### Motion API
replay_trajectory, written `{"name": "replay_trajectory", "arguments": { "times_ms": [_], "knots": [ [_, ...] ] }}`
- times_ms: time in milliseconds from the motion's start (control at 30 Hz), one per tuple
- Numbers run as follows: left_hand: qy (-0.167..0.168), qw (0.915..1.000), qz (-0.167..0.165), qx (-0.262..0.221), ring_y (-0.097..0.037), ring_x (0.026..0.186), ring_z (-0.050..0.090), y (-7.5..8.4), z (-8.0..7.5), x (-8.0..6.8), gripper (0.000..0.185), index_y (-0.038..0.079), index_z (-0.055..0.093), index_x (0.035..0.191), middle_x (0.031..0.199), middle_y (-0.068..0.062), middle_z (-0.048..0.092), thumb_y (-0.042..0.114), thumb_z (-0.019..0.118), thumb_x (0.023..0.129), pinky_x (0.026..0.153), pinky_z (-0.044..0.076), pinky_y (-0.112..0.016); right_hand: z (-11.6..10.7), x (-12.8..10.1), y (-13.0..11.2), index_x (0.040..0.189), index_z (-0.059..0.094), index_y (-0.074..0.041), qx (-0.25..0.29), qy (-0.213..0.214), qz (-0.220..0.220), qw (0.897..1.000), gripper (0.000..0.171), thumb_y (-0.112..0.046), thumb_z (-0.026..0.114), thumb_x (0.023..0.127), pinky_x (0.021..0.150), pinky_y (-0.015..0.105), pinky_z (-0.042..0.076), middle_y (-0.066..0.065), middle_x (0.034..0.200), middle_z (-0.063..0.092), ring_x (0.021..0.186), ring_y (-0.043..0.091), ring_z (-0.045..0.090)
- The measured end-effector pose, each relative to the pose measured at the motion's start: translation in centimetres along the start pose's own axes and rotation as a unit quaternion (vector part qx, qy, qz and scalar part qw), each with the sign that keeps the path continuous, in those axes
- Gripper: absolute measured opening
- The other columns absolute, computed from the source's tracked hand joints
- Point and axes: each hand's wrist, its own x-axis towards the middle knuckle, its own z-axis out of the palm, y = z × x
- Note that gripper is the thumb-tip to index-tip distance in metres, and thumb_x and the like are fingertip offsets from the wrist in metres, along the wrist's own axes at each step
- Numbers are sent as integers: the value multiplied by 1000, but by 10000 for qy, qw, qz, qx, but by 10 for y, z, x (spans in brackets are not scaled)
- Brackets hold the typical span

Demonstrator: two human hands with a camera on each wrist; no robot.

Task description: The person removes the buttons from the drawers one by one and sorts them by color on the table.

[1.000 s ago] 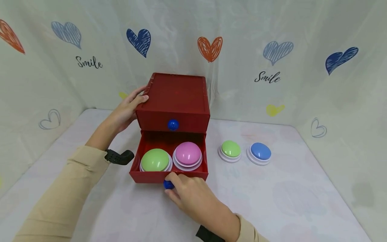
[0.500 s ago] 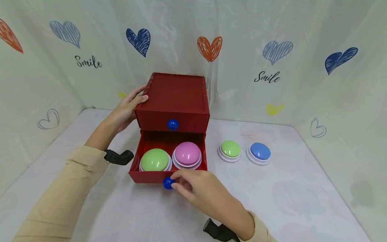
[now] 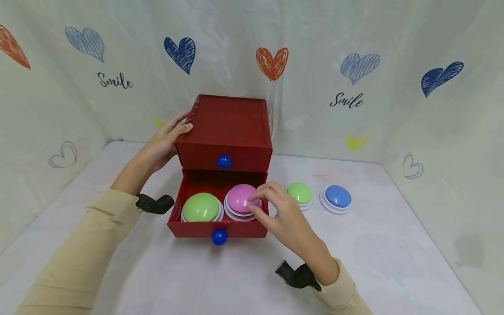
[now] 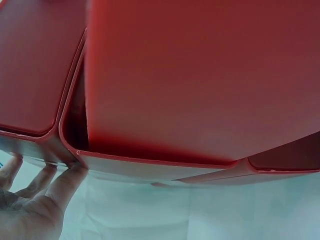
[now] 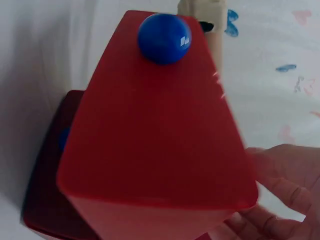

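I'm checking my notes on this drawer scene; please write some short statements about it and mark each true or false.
1. The lower drawer of the red two-drawer box is open. True.
2. The open drawer holds two blue dome buttons. False: a green dome button and a pink dome button.
3. The right hand pinches the drawer's blue round knob. False: its fingers are at the pink one.
4. The left hand rests on the box's side. True.

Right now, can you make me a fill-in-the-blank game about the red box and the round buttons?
1. The open bottom drawer holds a green button and a ____ button.
2. The left hand rests on the red box's ____ side.
3. The knobs on both drawers are ____.
4. The right hand's fingers reach over the ____ button.

Missing words: pink; left; blue; pink
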Motion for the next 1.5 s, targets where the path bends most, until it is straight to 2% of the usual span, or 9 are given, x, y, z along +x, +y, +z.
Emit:
{"name": "replay_trajectory", "arguments": {
  "times_ms": [67, 267, 333, 467, 567, 700, 833, 1067, 1500],
  "knots": [
    [-8, 10000, -8, -24, -28, 129, 36, 0, 0, 1, 60, 32, 16, 148, 152, -8, 23, 42, 43, 96, 86, 46, -21, 3, 2, 8, 98, 65, -8, 132, -150, -28, 9998, 20, -9, 72, 79, 84, 32, 52, 4, 106, 61, 104, 16, 56],
    [1, 10000, -14, -57, -27, 128, 37, -1, -1, 1, 59, 32, 17, 148, 151, -9, 24, 41, 43, 96, 82, 47, -19, 11, 9, 26, 110, 64, -9, 379, -785, -310, 9957, 27, -14, 69, 83, 95, 33, 46, 5, 125, 56, 119, 19, 51],
    [16, 10000, -15, -27, -28, 128, 36, 0, -2, 0, 59, 33, 17, 148, 152, -9, 23, 42, 43, 96, 87, 46, -23, 9, 12, 28, 114, 63, -11, 392, -1082, -271, 9930, 31, -18, 68, 84, 96, 34, 46, 4, 131, 52, 123, 19, 47],
    [40, 10000, -31, -15, -29, 131, 34, 0, -1, 2, 60, 34, 17, 148, 152, -8, 23, 43, 44, 96, 103, 38, -39, 4, 20, 27, 123, 59, -13, 390, -1843, 111, 9820, 40, -23, 66, 85, 96, 39, 46, 4, 139, 45, 129, 21, 39],
    [32, 10000, -53, -12, -29, 131, 34, 0, 0, 2, 60, 34, 16, 148, 152, -7, 23, 43, 44, 95, 106, 34, -45, 2, 27, 27, 128, 56, -16, 109, -2282, 265, 9732, 46, -25, 66, 83, 99, 43, 42, 5, 141, 43, 131, 23, 36],
    [40, 10000, -63, 23, -29, 131, 34, -1, -1, 2, 59, 34, 16, 148, 152, -8, 23, 43, 43, 96, 106, 34, -44, 6, 36, 27, 129, 55, -19, -678, -2587, 76, 9635, 48, -28, 67, 83, 104, 46, 34, 7, 142, 44, 131, 25, 36],
    [19, 10000, -47, -71, -30, 132, 32, 0, -1, 1, 59, 33, 15, 148, 153, -8, 21, 42, 42, 96, 108, 29, -50, 8, 40, 26, 130, 54, -22, -1224, -2710, -41, 9548, 51, -29, 68, 82, 104, 44, 32, 9, 143, 42, 132, 26, 35],
    [1, 10000, -80, -53, -31, 133, 31, 1, 1, 1, 60, 34, 15, 148, 154, -7, 20, 42, 43, 96, 109, 27, -52, 6, 40, 24, 132, 53, -22, -1508, -2793, -105, 9482, 53, -31, 68, 82, 104, 43, 33, 10, 142, 43, 130, 26, 38],
    [46, 10000, -74, -15, -30, 131, 34, 1, 2, 2, 59, 35, 17, 148, 152, -7, 23, 43, 43, 96, 107, 30, -51, 7, 35, 25, 127, 58, -21, -1355, -2426, -156, 9605, 49, -30, 70, 80, 97, 40, 38, 9, 133, 51, 122, 24, 43]
  ]
}}
